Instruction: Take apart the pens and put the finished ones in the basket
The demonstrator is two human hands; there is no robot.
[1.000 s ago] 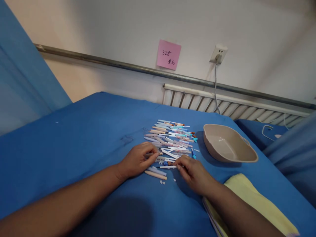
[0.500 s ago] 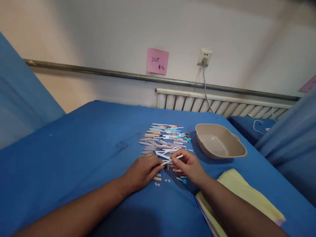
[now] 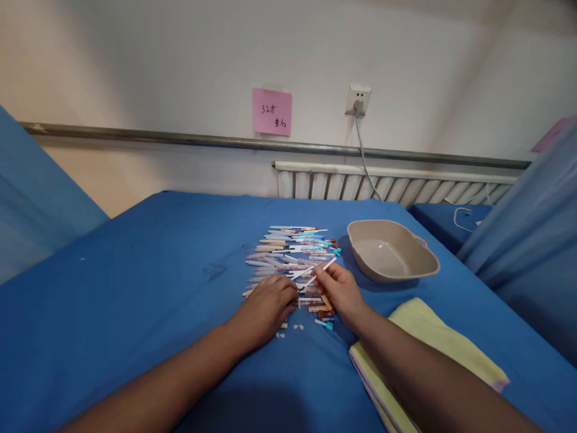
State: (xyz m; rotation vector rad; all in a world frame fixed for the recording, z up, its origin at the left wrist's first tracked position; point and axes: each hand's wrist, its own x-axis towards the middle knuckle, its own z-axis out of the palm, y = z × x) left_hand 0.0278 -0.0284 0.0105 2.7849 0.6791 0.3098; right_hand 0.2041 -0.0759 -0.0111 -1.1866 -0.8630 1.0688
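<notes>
A heap of several thin pen parts [image 3: 293, 252], pastel barrels, white refills and small caps, lies on a blue cloth-covered table [image 3: 148, 282]. My right hand [image 3: 339, 291] pinches a white refill stick [image 3: 325, 269] that points up and to the right, lifted a little above the heap. My left hand [image 3: 267, 308] rests palm down at the heap's near edge, fingers curled on a pen barrel whose end pokes out at its left. A few tiny white caps [image 3: 295, 328] lie loose just in front of the hands.
A beige plastic basin [image 3: 391, 251] stands to the right of the heap. A yellow folded cloth [image 3: 433, 349] lies under my right forearm. Behind are a radiator [image 3: 387, 186], a wall socket with a cable, and a pink note [image 3: 271, 112]. Blue curtains hang at both sides.
My right hand picked a white refill off the table and raised it, tilting it upward. My left hand shifted slightly toward me along the heap's near edge. The camera view drifted right.
</notes>
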